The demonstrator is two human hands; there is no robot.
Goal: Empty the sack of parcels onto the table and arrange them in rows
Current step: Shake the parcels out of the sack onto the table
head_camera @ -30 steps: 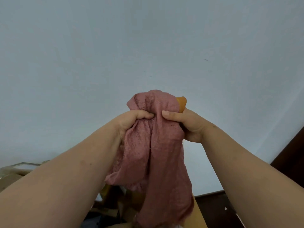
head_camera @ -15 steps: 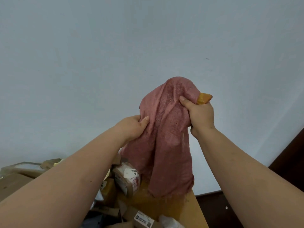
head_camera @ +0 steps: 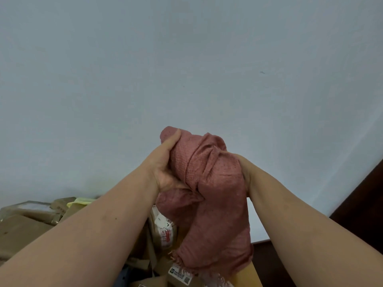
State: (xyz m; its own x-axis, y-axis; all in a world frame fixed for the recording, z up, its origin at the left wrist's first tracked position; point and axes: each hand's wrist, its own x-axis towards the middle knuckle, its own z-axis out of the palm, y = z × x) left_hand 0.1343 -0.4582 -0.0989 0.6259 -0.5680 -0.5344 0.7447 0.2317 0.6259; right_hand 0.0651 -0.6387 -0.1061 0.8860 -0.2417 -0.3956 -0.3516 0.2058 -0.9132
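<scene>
Pale blue-grey wall (head_camera: 186,69) fills most of the view behind the pink woven sack (head_camera: 209,193), which hangs limp in the air above the wooden table (head_camera: 248,276). Half a second ago the sack was raised higher and draped open; now it is lower and bunched between both hands. Left hand (head_camera: 165,168) clenches its upper folds, right hand (head_camera: 243,172) grips the far side, mostly hidden. Cardboard parcels (head_camera: 27,220) and a taped parcel (head_camera: 165,230) lie heaped below.

parcel labels (head_camera: 179,274) blurred, no legible text
</scene>
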